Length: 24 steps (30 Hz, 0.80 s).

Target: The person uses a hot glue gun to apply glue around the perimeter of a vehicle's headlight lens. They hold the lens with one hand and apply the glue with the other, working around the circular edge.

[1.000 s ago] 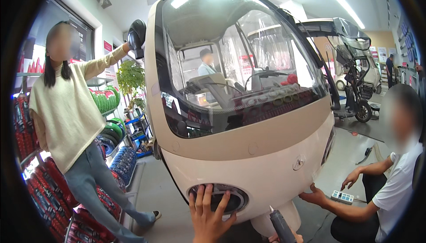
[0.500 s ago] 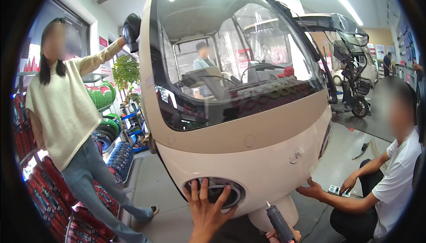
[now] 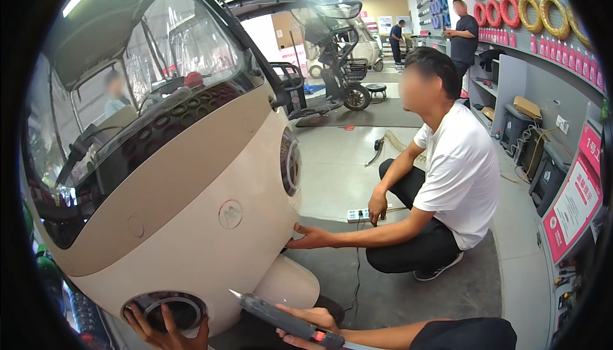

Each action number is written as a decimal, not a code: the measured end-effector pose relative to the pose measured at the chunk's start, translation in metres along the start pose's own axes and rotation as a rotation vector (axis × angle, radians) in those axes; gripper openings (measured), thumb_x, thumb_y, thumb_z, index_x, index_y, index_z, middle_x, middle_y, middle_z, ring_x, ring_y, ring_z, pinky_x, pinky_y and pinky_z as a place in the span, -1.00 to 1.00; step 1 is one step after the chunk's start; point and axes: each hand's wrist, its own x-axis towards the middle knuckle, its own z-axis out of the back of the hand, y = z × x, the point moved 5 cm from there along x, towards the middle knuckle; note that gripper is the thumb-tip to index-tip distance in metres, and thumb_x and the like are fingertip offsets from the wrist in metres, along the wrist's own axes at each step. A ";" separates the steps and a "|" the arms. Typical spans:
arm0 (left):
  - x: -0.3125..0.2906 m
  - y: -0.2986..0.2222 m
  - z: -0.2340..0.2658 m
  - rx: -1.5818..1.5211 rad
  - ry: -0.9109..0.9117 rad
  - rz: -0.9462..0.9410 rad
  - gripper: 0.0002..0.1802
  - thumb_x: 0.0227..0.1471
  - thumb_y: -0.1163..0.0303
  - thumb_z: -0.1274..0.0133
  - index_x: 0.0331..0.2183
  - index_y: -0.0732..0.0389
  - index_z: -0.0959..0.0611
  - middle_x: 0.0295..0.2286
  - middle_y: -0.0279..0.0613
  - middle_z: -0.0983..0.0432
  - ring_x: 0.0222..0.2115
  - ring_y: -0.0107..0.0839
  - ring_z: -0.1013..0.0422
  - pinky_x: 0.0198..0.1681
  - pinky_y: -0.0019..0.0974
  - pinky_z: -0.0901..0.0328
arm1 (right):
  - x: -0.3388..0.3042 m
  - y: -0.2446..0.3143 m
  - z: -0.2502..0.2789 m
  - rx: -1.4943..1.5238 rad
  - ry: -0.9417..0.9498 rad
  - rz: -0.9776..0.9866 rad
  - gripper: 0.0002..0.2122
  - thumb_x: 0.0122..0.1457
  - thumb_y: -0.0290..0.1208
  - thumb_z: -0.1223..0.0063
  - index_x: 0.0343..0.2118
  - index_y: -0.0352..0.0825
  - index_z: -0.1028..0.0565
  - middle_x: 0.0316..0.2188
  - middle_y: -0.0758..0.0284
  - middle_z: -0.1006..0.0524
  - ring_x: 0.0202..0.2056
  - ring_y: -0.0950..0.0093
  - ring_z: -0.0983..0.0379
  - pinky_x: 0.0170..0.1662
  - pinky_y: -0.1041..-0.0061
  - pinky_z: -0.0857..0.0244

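Observation:
A small cream enclosed electric vehicle [image 3: 191, 222] fills the left of the view, its nose toward me. My left hand [image 3: 167, 331] presses on the round headlight recess [image 3: 167, 308] at the lower front. My right hand [image 3: 313, 324] grips a grey pointed power tool [image 3: 281, 315], its tip aimed left toward the bumper. A crouching person in a white shirt [image 3: 456, 177] rests one hand [image 3: 306, 238] on the vehicle's lower side edge.
A white power strip [image 3: 357, 214] with a cable lies on the floor by the crouching person. Scooters [image 3: 341, 88] stand further back. Shelves, boxes and hanging rings line the right wall [image 3: 543, 18], where two people stand in the distance.
The view has swung right: the person in the cream sweater on the left is out of frame and the crouching person is now central. My left hand stays on the headlight recess.

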 end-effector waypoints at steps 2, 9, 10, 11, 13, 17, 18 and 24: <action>-0.002 0.000 0.006 0.053 -0.023 -0.067 0.01 -0.26 0.33 -0.42 0.28 0.09 -0.42 0.24 0.41 -0.21 0.22 0.42 -0.21 0.14 0.35 -0.24 | 0.043 0.047 -0.021 -0.221 0.017 0.197 -0.50 0.09 -0.50 -0.28 0.14 -0.49 -0.54 -0.27 0.10 -0.69 -0.30 0.28 -0.69 -0.12 0.39 -0.53; -0.006 0.006 0.002 0.002 0.018 -0.009 0.08 -0.25 -0.28 -0.49 0.26 -0.14 -0.43 0.31 0.29 -0.06 0.32 0.47 0.04 0.28 0.51 -0.13 | 0.099 0.109 -0.045 -0.132 0.158 0.479 -0.34 0.13 -0.49 -0.31 0.33 -0.45 -0.37 -0.20 0.07 -0.69 -0.27 0.28 -0.71 -0.12 0.42 -0.54; -0.008 0.010 0.005 0.012 0.032 -0.011 0.08 -0.25 -0.27 -0.49 0.26 -0.14 -0.43 0.31 0.29 -0.05 0.32 0.47 0.05 0.28 0.52 -0.13 | 0.089 0.094 -0.042 -0.099 0.157 0.418 -0.34 0.13 -0.49 -0.31 0.33 -0.45 -0.38 -0.21 0.08 -0.70 -0.27 0.30 -0.71 -0.12 0.42 -0.54; -0.009 0.011 0.005 0.008 0.045 -0.013 0.08 -0.25 -0.27 -0.49 0.26 -0.13 -0.44 0.31 0.30 -0.05 0.32 0.47 0.05 0.28 0.52 -0.13 | 0.080 0.087 -0.037 -0.081 0.150 0.356 -0.35 0.14 -0.48 -0.30 0.32 -0.46 -0.38 -0.21 0.09 -0.70 -0.27 0.31 -0.71 -0.11 0.42 -0.54; -0.011 0.011 0.004 0.012 0.032 -0.011 0.08 -0.26 -0.26 -0.50 0.25 -0.13 -0.44 0.31 0.30 -0.04 0.32 0.47 0.05 0.27 0.53 -0.13 | 0.064 0.082 -0.023 -0.067 0.164 0.225 -0.37 0.16 -0.51 -0.25 0.32 -0.50 -0.35 -0.25 0.13 -0.70 -0.27 0.32 -0.70 -0.05 0.38 -0.53; -0.009 0.009 -0.001 -0.014 -0.019 -0.021 0.09 -0.28 -0.23 -0.52 0.25 -0.12 -0.45 0.31 0.31 -0.04 0.32 0.46 0.05 0.28 0.55 -0.12 | 0.045 0.060 0.001 -0.087 0.163 0.230 -0.35 0.16 -0.58 -0.17 0.32 -0.63 -0.27 -0.34 0.17 -0.68 -0.27 0.28 -0.70 -0.01 0.35 -0.53; -0.010 0.010 -0.001 -0.028 -0.034 -0.034 0.10 -0.29 -0.22 -0.53 0.26 -0.12 -0.44 0.31 0.31 -0.04 0.31 0.45 0.04 0.28 0.55 -0.12 | 0.038 0.059 0.006 -0.096 0.153 0.184 -0.36 0.16 -0.58 -0.16 0.32 -0.64 -0.27 -0.34 0.17 -0.69 -0.26 0.28 -0.69 -0.01 0.33 -0.53; -0.012 0.011 -0.005 -0.025 0.000 -0.036 0.10 -0.28 -0.21 -0.53 0.26 -0.12 -0.43 0.31 0.31 -0.02 0.31 0.44 0.06 0.26 0.57 -0.12 | 0.035 0.054 0.008 -0.077 0.164 0.185 -0.37 0.18 -0.59 -0.15 0.33 -0.64 -0.27 -0.35 0.17 -0.68 -0.26 0.28 -0.69 0.04 0.26 -0.53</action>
